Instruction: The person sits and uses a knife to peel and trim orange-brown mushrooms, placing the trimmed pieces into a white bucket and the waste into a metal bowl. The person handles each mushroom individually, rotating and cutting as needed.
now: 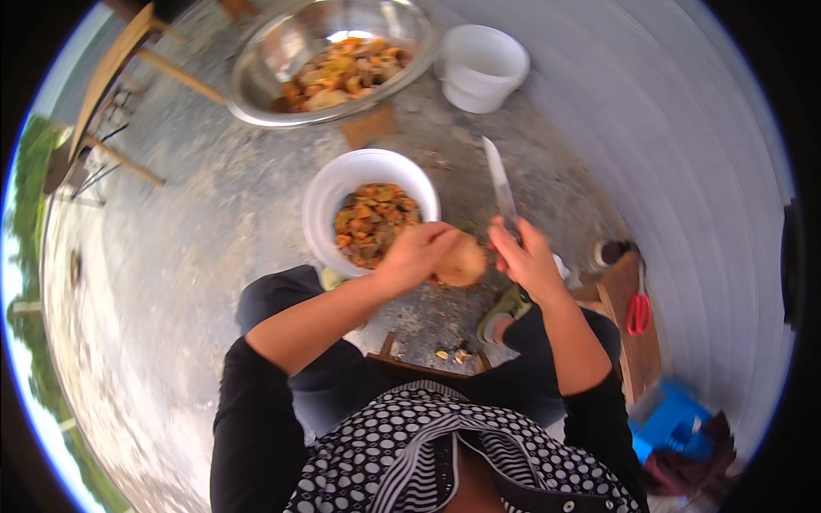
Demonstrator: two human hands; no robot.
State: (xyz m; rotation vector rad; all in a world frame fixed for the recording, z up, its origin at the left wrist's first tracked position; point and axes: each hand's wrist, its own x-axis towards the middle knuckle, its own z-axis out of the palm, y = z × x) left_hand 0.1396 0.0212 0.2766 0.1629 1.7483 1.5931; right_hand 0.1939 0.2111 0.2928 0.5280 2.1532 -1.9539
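Note:
My left hand (415,251) grips a round, tan piece of produce (463,261), too blurred to name surely; it looks like a mushroom cap. Just right of it, my right hand (523,256) holds a kitchen knife (500,176) with its blade pointing up and away from me. A white plastic bucket (315,215) stands on the floor between my feet, beyond my left hand. Chopped orange and brown pieces (372,218) fill part of it. The knife blade is apart from the tan piece.
Ahead, a large steel bowl (256,96) holds bigger orange-brown pieces (349,70). Beside it stands another white bucket (484,70). Red-handled scissors (638,314) rest by a wooden stool (632,359) near the grey wall (699,192). A wooden chair (112,70) is far left; small scraps (460,355) dot the concrete floor.

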